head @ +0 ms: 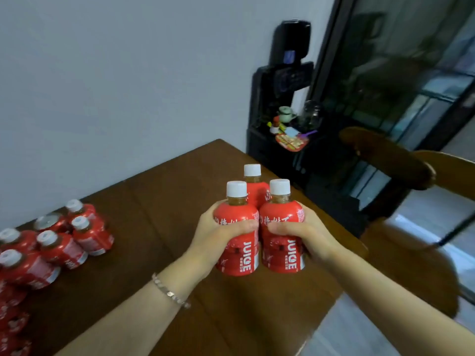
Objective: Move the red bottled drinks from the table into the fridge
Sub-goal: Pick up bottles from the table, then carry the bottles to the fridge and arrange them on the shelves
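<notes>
Ahead of you stands a black water dispenser (pixel 280 80), with a green teapot (pixel 284 113) beside a glass jar (pixel 310 114) on its shelf. A wooden chair (pixel 385 155) sits to your right.

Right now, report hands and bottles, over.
Left hand grips one red juice bottle, right hand a second bottle. Third bottle tucked behind, between them. Other bottles sit on table. Fridge not in view.
</notes>
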Tool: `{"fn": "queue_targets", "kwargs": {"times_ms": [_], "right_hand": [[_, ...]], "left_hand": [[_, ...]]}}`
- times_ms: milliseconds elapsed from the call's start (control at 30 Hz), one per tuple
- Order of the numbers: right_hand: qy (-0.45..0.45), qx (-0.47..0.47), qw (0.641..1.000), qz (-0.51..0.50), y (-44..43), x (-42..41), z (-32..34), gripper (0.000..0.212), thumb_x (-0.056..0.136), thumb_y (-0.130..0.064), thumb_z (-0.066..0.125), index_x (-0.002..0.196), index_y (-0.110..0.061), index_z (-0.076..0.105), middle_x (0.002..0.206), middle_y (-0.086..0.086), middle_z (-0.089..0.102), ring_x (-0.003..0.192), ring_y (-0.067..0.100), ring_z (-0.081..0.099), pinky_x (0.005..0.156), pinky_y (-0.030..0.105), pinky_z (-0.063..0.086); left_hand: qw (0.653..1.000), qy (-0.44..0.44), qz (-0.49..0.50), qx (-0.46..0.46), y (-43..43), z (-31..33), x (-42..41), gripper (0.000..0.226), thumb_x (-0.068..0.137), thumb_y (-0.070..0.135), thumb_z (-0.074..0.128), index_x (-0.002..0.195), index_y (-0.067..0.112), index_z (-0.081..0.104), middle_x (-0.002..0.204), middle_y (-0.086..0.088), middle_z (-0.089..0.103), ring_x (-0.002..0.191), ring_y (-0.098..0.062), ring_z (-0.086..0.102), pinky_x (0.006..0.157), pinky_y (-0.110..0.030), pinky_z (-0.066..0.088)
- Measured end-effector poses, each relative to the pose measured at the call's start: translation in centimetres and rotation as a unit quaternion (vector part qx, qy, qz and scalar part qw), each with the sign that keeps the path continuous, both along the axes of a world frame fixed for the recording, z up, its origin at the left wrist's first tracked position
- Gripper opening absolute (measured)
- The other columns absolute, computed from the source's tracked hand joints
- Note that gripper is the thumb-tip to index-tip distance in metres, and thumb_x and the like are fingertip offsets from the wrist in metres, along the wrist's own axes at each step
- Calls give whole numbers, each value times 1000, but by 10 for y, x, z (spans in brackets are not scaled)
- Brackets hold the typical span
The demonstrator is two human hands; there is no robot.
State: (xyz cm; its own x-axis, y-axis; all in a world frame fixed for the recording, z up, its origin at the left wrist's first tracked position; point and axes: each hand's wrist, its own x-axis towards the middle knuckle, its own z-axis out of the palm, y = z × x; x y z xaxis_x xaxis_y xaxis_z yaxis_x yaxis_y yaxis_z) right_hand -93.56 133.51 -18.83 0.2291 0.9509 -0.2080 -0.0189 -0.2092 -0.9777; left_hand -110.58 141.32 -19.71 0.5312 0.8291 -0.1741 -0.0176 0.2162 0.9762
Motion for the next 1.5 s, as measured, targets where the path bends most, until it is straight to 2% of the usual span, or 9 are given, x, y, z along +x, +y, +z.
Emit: {"fn": "queue_targets", "kwargs": {"times_ms": [233, 367, 500, 667, 833, 900, 1067, 1300, 1500], "right_hand": [[-22, 17, 986, -162, -182, 142, 38, 78, 42, -37, 83, 114, -26, 52, 110, 6, 67, 99, 25, 67, 89, 46, 54], [-34, 39, 964, -259, -296, 207, 59, 77, 36, -35, 81, 108, -22, 57, 98, 3, 71, 87, 20, 70, 75, 35, 57], [-63, 54, 927, -366, -417, 262, 77, 75, 35, -34, 80, 105, -17, 60, 94, 4, 72, 86, 23, 71, 75, 35, 56], [-73, 78, 868, -484, -552, 310, 88, 59, 45, -20, 81, 100, -15, 62, 89, 4, 73, 79, 18, 71, 65, 26, 57], [-92, 87, 782, -611, -679, 355, 87, 69, 37, -29, 81, 102, -11, 64, 91, 7, 74, 84, 24, 71, 73, 36, 57], [-108, 95, 725, -673, -752, 381, 92, 66, 36, -28, 81, 97, -12, 65, 85, 4, 74, 78, 21, 70, 70, 35, 56], [-135, 88, 657, -736, -845, 413, 117, 49, 43, -9, 78, 90, -8, 63, 79, 4, 71, 67, 11, 68, 62, 24, 55], [-177, 65, 539, -821, -999, 446, 158, 66, 36, -28, 81, 98, -9, 66, 89, 8, 74, 80, 23, 70, 72, 36, 56], [-228, 64, 482, -844, -1114, 462, 174, 45, 51, -16, 77, 94, -20, 66, 89, 3, 74, 80, 19, 71, 69, 28, 59]], "left_hand": [[986, -34, -157, 45, -135, 40, 174, 72, 35, 41, 79, 102, 23, 58, 94, -4, 70, 83, -21, 69, 72, -33, 56], [966, -67, -238, 69, -227, 55, 270, 62, 41, 33, 81, 98, 23, 59, 90, 0, 70, 81, -17, 68, 73, -31, 55], [926, -87, -359, 83, -330, 70, 361, 54, 53, 29, 77, 104, 25, 58, 95, 0, 70, 86, -18, 69, 74, -30, 56], [857, -91, -499, 88, -449, 84, 458, 74, 43, 47, 76, 111, 27, 54, 105, -2, 68, 96, -22, 67, 86, -42, 55], [797, -109, -591, 60, -578, 91, 550, 71, 40, 37, 82, 106, 18, 62, 102, -11, 71, 95, -31, 68, 88, -53, 52], [757, -123, -640, 37, -657, 89, 605, 73, 39, 34, 84, 106, 15, 64, 102, -14, 71, 96, -35, 67, 88, -56, 51], [697, -151, -700, 27, -768, 112, 672, 69, 34, 33, 81, 99, 16, 65, 92, -6, 74, 86, -24, 69, 79, -42, 55], [549, -197, -812, -6, -955, 158, 745, 46, 48, 20, 81, 91, 18, 67, 87, -2, 75, 79, -16, 70, 67, -27, 56], [472, -227, -851, -26, -1094, 173, 782, 51, 46, 26, 81, 94, 15, 69, 91, -9, 74, 79, -22, 70, 68, -33, 56]]}}
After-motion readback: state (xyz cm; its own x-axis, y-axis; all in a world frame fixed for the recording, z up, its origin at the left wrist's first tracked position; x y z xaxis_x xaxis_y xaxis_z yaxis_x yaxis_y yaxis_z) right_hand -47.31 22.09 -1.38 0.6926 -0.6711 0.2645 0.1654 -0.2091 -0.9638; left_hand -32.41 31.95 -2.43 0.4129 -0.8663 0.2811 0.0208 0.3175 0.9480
